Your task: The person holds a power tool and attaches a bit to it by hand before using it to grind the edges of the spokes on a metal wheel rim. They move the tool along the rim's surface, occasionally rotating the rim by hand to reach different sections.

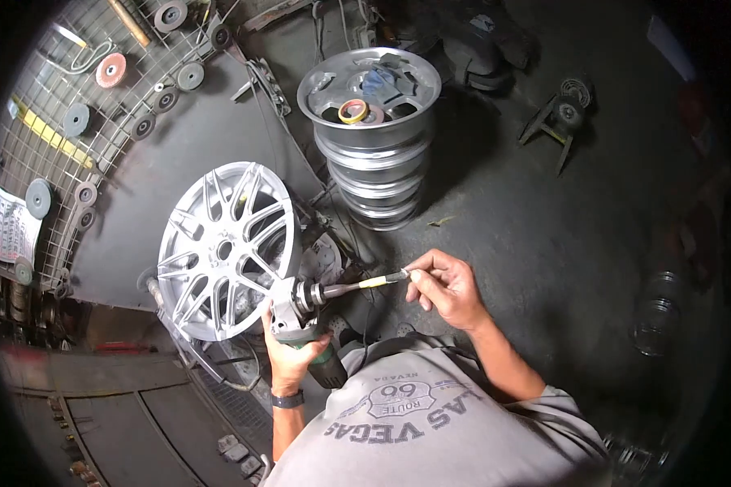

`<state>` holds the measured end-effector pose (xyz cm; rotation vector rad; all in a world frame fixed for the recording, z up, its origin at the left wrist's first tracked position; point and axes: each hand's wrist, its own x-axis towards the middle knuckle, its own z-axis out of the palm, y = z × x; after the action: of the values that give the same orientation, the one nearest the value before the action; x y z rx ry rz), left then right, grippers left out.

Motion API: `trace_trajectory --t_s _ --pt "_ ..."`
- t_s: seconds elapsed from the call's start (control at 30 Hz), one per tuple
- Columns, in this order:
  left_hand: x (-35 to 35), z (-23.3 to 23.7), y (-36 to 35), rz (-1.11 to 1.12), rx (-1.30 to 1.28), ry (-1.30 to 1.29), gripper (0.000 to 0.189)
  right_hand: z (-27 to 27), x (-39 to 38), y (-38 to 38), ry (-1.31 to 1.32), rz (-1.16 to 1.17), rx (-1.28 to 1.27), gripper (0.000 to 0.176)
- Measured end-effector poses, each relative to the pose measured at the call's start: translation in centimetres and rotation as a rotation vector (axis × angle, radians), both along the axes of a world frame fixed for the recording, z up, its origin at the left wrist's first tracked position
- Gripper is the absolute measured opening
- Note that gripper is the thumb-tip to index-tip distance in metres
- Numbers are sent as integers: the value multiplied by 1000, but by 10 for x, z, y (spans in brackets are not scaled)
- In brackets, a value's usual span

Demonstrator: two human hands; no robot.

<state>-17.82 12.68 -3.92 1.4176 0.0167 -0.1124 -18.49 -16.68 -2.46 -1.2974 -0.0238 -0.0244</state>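
My left hand (288, 345) grips the body of a grey and green angle grinder (300, 321), held close to the lower right rim of a silver multi-spoke alloy wheel (223, 247) mounted upright on a stand. A long thin shaft (357, 284) with a yellow band sticks out of the grinder's head to the right. My right hand (445, 286) pinches the far tip of that shaft between fingers and thumb. A dark watch sits on my left wrist.
A stack of silver wheels (374, 138) stands on the floor behind, with tape rolls (356, 110) on top. A wire grid wall (81, 105) at the left carries several grinding discs. A small wheeled tool (562, 118) lies at the far right.
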Motion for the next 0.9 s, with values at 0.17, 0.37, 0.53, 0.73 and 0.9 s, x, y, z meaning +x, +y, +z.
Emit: trace_trajectory --t_s 0.17,0.37,0.53,0.73,0.9 --pt "17 19 6 -126 -44 39 101 42 10 -25 -468 -2 -792 19" --pt "30 26 14 -151 15 117 102 46 32 -31 -852 -14 -1017 19" --pt "25 32 11 -160 49 154 100 46 37 -32 -881 40 -1133 16" --pt "22 38 9 -170 66 145 101 41 43 -31 -952 124 -1341 13" --pt "21 41 13 -186 101 197 100 24 47 -29 -1102 84 -1419 13"
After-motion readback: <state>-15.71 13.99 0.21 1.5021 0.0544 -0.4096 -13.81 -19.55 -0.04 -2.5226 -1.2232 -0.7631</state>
